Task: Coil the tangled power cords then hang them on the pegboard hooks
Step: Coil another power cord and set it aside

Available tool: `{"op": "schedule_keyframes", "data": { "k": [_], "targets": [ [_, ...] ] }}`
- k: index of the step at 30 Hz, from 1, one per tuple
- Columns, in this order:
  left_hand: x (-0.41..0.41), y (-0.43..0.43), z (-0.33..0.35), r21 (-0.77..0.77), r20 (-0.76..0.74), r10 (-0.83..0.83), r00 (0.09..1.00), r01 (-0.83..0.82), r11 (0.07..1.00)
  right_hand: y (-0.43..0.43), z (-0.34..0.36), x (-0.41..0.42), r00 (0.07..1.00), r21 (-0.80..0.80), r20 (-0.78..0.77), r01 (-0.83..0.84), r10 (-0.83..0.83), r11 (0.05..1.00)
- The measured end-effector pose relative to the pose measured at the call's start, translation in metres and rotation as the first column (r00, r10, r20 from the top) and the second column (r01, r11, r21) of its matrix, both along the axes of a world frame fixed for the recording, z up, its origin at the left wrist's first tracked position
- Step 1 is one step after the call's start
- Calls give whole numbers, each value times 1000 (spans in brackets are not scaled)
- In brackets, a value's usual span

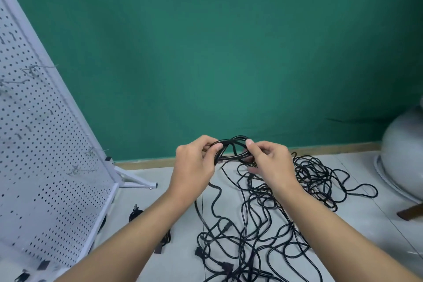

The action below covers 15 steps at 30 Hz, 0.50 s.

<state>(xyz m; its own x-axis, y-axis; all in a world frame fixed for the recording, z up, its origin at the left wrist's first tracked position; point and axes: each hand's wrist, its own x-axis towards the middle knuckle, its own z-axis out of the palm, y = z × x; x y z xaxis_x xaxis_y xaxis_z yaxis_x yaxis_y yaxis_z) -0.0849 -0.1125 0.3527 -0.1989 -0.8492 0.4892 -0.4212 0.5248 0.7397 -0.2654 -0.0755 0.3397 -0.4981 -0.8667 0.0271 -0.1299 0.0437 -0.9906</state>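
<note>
A small coil of black power cord (231, 146) is held up between both hands in front of the green wall. My left hand (194, 165) grips the coil's left side, thumb over the loops. My right hand (270, 162) pinches its right side, and a strand runs down from the coil. Below lies a big tangle of black cords (263, 236) on the pale floor, with plugs showing near its lower left. The white pegboard (45, 155) leans at the left, carrying several bare metal hooks (79, 170).
The pegboard's white foot bar (137, 182) reaches out onto the floor toward the tangle. Another black cord with a plug (136, 212) lies by the board's base. A grey rounded object (402, 153) stands at the right edge.
</note>
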Motion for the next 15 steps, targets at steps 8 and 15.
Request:
{"op": "schedule_keyframes", "data": {
  "k": [8,15],
  "targets": [
    [3,-8,-6,292,-162,20,987,29,956,-1,-3,1,978,57,208,14,-26,998],
    [13,-8,-16,135,194,-236,952,212,968,13,0,8,964,2,-266,28,-26,1000]
  ]
}}
